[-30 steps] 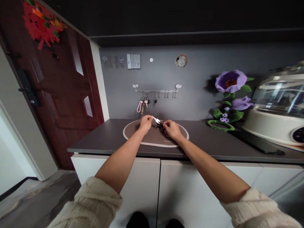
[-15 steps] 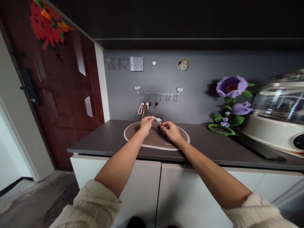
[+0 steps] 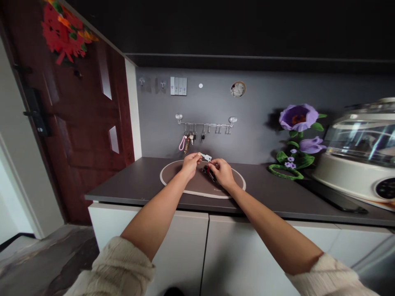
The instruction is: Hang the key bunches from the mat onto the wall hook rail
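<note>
Over an oval brown mat (image 3: 197, 181) with a pale rim, my two hands are close together. My left hand (image 3: 190, 164) pinches one end of a silver key (image 3: 206, 157), whose wide head points toward the right hand. Beside it, the closed fingers of my right hand (image 3: 223, 172) grip a dark bunch of keys (image 3: 211, 174) with a bit of red on it. The bunch hangs below the silver key's head and seems joined to it by a ring, mostly hidden by the fingers.
Behind the hands, a hook rail (image 3: 205, 124) carries several keys and a pink strap (image 3: 182, 143). Purple fabric flowers (image 3: 298, 119), a black phone-like slab (image 3: 345, 203) and a cream appliance (image 3: 348, 168) occupy the counter's right. A dark red door (image 3: 89, 123) stands left; an overhead cabinet (image 3: 234, 28) juts out above.
The view has tilted up slightly, so the scene sits a little lower. The silver key's head shows a bit more clearly; both hands keep their grips.
</note>
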`<act>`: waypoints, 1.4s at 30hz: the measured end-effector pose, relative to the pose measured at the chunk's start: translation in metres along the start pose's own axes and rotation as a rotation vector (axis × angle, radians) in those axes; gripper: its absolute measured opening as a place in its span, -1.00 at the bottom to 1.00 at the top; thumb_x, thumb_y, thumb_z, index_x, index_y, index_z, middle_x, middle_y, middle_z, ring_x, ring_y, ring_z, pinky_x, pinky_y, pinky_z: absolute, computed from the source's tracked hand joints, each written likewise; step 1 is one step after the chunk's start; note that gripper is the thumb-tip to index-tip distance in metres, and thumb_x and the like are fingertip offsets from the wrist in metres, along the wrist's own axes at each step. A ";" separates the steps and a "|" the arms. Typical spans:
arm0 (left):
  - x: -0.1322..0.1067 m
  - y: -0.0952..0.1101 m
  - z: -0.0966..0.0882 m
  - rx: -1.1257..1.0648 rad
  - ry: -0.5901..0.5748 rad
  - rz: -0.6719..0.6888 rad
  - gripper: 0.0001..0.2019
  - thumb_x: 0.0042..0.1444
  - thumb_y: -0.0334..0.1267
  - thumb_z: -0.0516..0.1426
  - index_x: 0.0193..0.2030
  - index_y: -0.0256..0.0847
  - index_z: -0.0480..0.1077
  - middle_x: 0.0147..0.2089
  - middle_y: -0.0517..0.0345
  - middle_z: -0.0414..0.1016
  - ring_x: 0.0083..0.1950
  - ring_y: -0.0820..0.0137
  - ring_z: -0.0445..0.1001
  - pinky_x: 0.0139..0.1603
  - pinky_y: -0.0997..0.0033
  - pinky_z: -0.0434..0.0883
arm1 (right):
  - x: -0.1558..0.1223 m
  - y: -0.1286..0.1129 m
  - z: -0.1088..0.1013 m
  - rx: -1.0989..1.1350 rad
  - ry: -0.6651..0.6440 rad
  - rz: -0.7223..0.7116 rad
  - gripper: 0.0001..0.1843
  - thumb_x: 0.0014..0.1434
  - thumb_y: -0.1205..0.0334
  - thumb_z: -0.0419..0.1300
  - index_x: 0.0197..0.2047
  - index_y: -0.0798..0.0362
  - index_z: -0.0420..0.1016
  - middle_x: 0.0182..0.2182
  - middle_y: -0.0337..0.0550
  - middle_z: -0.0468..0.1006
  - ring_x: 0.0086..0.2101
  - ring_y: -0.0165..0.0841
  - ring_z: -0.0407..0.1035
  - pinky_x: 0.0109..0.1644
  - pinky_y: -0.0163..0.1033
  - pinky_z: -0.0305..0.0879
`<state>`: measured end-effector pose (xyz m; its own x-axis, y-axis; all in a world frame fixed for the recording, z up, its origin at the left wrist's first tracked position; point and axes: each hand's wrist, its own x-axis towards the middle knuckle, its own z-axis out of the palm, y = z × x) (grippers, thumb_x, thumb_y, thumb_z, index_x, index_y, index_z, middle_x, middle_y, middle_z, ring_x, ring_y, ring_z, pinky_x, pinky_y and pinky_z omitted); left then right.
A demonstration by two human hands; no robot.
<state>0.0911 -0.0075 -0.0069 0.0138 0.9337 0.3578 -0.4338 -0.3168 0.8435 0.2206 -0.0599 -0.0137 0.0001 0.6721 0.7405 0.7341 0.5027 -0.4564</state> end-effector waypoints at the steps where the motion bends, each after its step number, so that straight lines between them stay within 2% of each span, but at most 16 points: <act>1: 0.000 0.001 0.000 -0.019 0.002 -0.007 -0.87 -0.05 -0.31 0.10 -0.52 -0.34 0.34 -0.56 0.22 0.33 -0.51 0.60 0.25 -0.40 0.54 0.20 | 0.000 0.000 0.000 0.000 0.006 -0.004 -0.80 0.05 0.16 0.05 -0.37 0.08 0.42 -0.39 -0.13 0.44 -0.40 -0.39 0.28 -0.23 -0.27 0.19; 10: -0.005 0.009 0.001 -0.089 0.035 -0.073 -0.88 -0.04 -0.32 0.11 -0.51 -0.33 0.32 -0.55 0.23 0.33 -0.53 0.63 0.24 -0.41 0.53 0.19 | 0.003 -0.008 -0.009 0.076 0.108 0.006 -0.78 0.08 0.14 0.01 -0.40 0.06 0.41 -0.39 -0.11 0.43 -0.36 -0.36 0.28 -0.22 -0.26 0.19; 18: -0.006 0.006 -0.003 -0.166 0.040 -0.200 -0.92 -0.11 -0.40 0.16 -0.53 -0.34 0.31 -0.60 0.23 0.32 -0.59 0.65 0.24 -0.51 0.58 0.15 | 0.008 -0.007 -0.012 0.152 0.102 0.039 -0.76 0.08 0.11 0.00 -0.40 0.07 0.36 -0.37 -0.12 0.42 -0.32 -0.36 0.28 -0.21 -0.27 0.18; 22: -0.007 0.006 -0.003 -0.114 0.027 -0.247 -0.93 -0.15 -0.40 0.17 -0.52 -0.34 0.33 -0.60 0.22 0.32 -0.59 0.64 0.25 -0.54 0.59 0.13 | 0.015 -0.006 -0.012 0.222 0.049 0.083 -0.74 0.08 0.06 -0.03 -0.38 0.07 0.32 -0.40 -0.15 0.42 -0.36 -0.37 0.28 -0.24 -0.28 0.20; 27: -0.009 0.005 -0.003 0.007 -0.032 -0.265 -0.86 -0.18 -0.29 0.19 -0.51 -0.34 0.36 -0.59 0.24 0.31 -0.60 0.64 0.21 -0.57 0.59 0.07 | 0.032 -0.009 -0.014 0.280 0.031 0.088 -0.73 0.07 0.05 -0.03 -0.41 0.09 0.28 -0.47 -0.19 0.38 -0.41 -0.41 0.25 -0.28 -0.30 0.22; 32: -0.011 0.002 0.000 0.107 -0.107 -0.227 -0.83 -0.19 -0.24 0.18 -0.55 -0.32 0.36 -0.59 0.22 0.32 -0.60 0.62 0.20 -0.56 0.57 0.07 | 0.053 -0.014 -0.019 0.372 -0.054 0.134 -0.78 0.04 0.10 -0.01 -0.42 0.09 0.25 -0.53 -0.25 0.33 -0.49 -0.46 0.24 -0.37 -0.34 0.23; 35: -0.012 0.001 0.002 0.209 -0.107 -0.171 -0.83 -0.13 -0.21 0.14 -0.55 -0.31 0.37 -0.60 0.21 0.32 -0.59 0.58 0.20 -0.53 0.54 0.08 | 0.067 -0.016 -0.024 0.397 -0.078 0.154 -0.83 0.03 0.15 0.01 -0.43 0.09 0.24 -0.54 -0.26 0.32 -0.49 -0.47 0.26 -0.38 -0.34 0.24; 42: -0.006 -0.006 -0.006 0.736 -0.018 0.219 -0.80 -0.03 -0.23 0.06 -0.59 -0.24 0.34 -0.53 0.16 0.35 -0.45 0.46 0.28 -0.35 0.46 0.16 | 0.098 -0.014 -0.030 0.361 -0.041 0.192 -0.90 0.03 0.26 0.01 -0.45 0.10 0.23 -0.54 -0.27 0.33 -0.50 -0.50 0.26 -0.38 -0.35 0.24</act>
<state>0.0879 -0.0098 -0.0164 0.0137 0.8361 0.5485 0.2828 -0.5294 0.7999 0.2306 -0.0169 0.0802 0.0816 0.7896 0.6082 0.4383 0.5196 -0.7334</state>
